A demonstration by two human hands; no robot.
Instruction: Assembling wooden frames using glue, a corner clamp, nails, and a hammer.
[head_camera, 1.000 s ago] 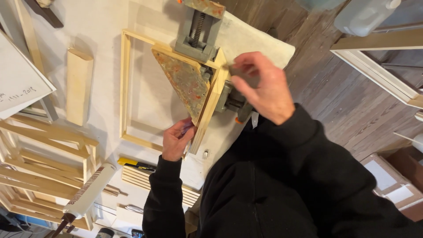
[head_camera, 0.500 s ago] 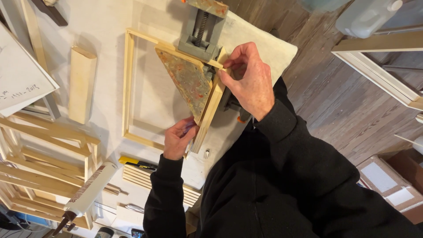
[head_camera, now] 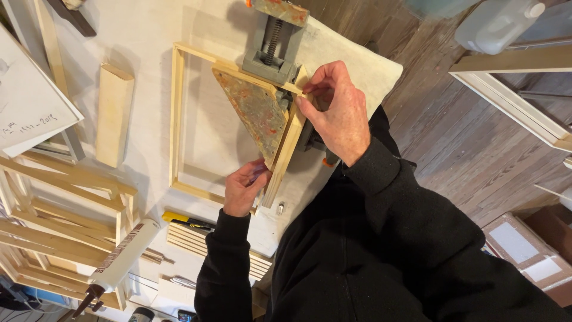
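Hands grip the wooden frame (head_camera: 179,119): left hand (head_camera: 243,189) low, right hand (head_camera: 336,110) at the clamp (head_camera: 271,45).

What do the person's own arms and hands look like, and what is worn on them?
Both arms are covered by long black sleeves of a soft, loose top, ending at the wrists. The left hand and right hand are bare: no gloves, rings or watch visible.

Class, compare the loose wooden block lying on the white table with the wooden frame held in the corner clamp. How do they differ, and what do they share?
The wooden block is one solid, thick piece; the wooden frame is thin strips around an open middle. The block lies free and untouched; the frame sits in the corner clamp, with the left hand and right hand on it. Both are pale, bare wood.
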